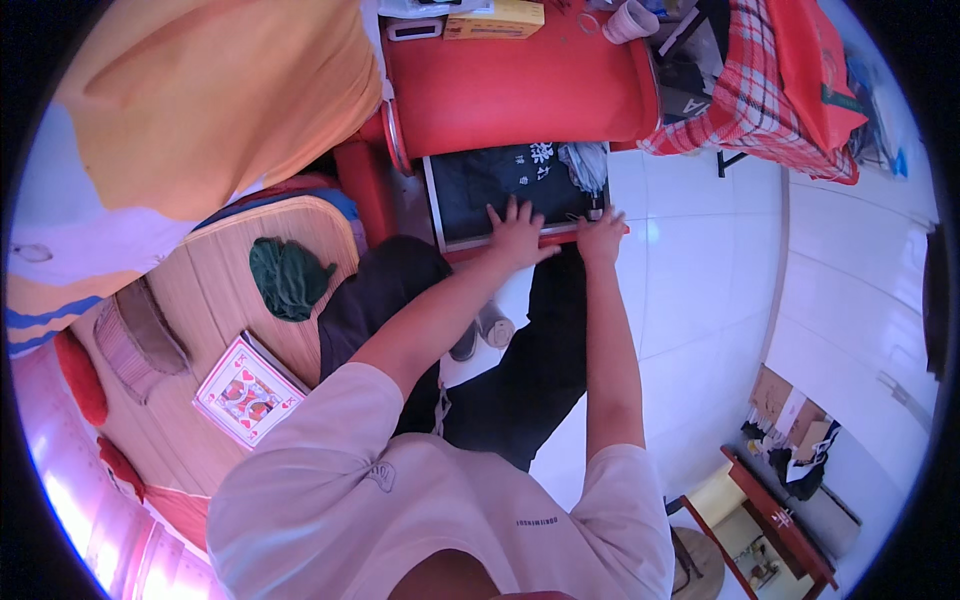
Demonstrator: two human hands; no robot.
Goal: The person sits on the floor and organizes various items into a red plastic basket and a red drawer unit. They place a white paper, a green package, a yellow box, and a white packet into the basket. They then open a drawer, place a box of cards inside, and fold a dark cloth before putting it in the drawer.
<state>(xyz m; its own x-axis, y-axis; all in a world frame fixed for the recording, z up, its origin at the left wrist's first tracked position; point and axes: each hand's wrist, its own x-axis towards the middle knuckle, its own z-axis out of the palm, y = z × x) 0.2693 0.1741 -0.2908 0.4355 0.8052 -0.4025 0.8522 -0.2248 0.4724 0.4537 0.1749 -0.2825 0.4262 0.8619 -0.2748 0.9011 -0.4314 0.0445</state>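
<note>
A drawer [442, 217] with a red front stands pulled out below a red cabinet [517, 90]. In it lie a black fabric item [480, 184] with white writing and, at the right, a folded grey umbrella [584, 166] or similar bundle. My left hand [516, 234] rests with spread fingers over the drawer's front edge, its fingertips on the black fabric. At the drawer's front right corner is my right hand [601, 234], its fingers over the rim beside a small dark object. Whether it grips the rim is hard to see.
On the wooden seat [217, 300] at left lie a dark green cloth [289, 279] and a large playing-card box [250, 391]. A yellow box [495, 20] and a white cup [630, 22] stand on the cabinet. Plaid cloth [750, 97] hangs at right. A can-like object [496, 327] is on the floor.
</note>
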